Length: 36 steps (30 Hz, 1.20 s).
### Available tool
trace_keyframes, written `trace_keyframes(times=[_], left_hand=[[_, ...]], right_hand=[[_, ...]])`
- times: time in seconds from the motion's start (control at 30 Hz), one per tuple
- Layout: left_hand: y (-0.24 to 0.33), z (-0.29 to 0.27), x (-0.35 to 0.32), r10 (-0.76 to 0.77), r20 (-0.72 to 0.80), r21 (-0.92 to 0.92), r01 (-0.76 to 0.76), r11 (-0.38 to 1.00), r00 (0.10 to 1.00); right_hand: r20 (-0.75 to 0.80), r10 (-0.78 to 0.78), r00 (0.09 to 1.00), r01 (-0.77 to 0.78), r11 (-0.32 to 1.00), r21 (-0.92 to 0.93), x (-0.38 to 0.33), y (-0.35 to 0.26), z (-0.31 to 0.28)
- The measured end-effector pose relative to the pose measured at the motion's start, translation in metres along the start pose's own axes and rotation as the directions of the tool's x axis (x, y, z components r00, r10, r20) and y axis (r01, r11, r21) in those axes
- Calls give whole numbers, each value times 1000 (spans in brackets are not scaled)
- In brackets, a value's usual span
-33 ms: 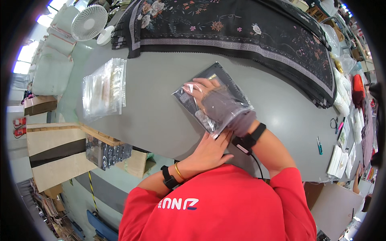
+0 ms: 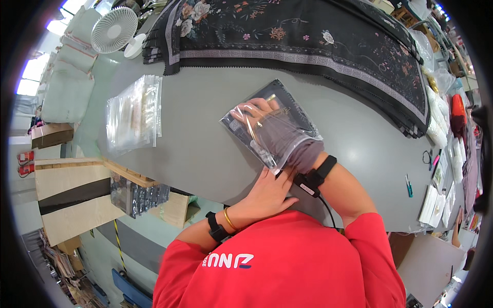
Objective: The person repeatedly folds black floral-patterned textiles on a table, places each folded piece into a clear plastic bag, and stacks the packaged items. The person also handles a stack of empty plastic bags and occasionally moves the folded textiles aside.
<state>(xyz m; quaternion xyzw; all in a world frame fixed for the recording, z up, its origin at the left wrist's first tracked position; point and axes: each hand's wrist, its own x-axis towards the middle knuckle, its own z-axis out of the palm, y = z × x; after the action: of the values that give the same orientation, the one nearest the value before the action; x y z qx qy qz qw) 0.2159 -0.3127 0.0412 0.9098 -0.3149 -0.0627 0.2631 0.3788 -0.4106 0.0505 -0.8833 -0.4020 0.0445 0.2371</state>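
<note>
At the centre of the frame lies one clear plastic bag [image 2: 272, 131] with a dark folded cloth [image 2: 287, 110] inside, on the grey table [image 2: 205, 138]. The right hand [image 2: 280, 133] is pushed inside the bag, fingers spread flat, grasping nothing. The left hand [image 2: 264, 192] pinches the bag's open edge. One stack of clear bags [image 2: 134, 113] lies at the left, one white fan [image 2: 114, 30] at the upper left, and a black flowered fabric [image 2: 308, 36] along the top.
</note>
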Motion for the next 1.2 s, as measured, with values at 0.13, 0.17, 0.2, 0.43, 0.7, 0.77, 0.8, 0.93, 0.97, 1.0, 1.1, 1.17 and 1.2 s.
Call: trace_keyframes(times=[0.13,0.17,0.2,0.43,0.7,0.77,0.8,0.93,0.97,1.0,1.1,1.17,1.2], left_hand=[[-5,-34,-12,231,-110,-84,-240,967,967],[-10,-48,-11,351,-188,-142,-380,914,917],[-15,-69,-17,290,-184,-127,-316,940,939],[-110,-114,77,157,-245,-109,-188,976,957],[-125,-78,90,221,-16,66,-220,973,975],[-116,-76,91,229,11,131,-229,965,973],[-110,-74,91,241,37,143,-244,959,970],[-91,-62,89,280,76,49,-284,958,957],[-89,-60,88,288,64,46,-291,956,956],[-87,-58,85,273,36,33,-274,961,961],[-85,-58,84,290,62,136,-296,945,955],[-82,-59,86,319,81,161,-329,931,944],[-79,-61,87,335,79,187,-344,920,939]], right_hand=[[43,-30,999,38,978,-203,5,-4,13],[-38,-76,996,67,975,-212,2,-6,9],[-2,-73,997,71,983,-172,-3,-8,5],[-173,-34,984,7,988,-156,-37,-9,2],[155,255,954,-223,955,-198,-102,-38,-27],[-29,198,980,-200,971,-134,-115,-37,-25],[-63,170,983,-177,973,-146,-117,-33,-20],[-67,50,996,-55,996,-77,-111,-1,-1],[-131,-15,991,8,999,-53,-112,5,0],[-112,-52,992,42,995,-87,-118,10,-2],[-90,-40,995,39,999,-15,-157,10,-22],[-215,56,975,-79,992,-102,-176,11,-34],[-357,50,933,-114,981,-159,-178,11,-35]])
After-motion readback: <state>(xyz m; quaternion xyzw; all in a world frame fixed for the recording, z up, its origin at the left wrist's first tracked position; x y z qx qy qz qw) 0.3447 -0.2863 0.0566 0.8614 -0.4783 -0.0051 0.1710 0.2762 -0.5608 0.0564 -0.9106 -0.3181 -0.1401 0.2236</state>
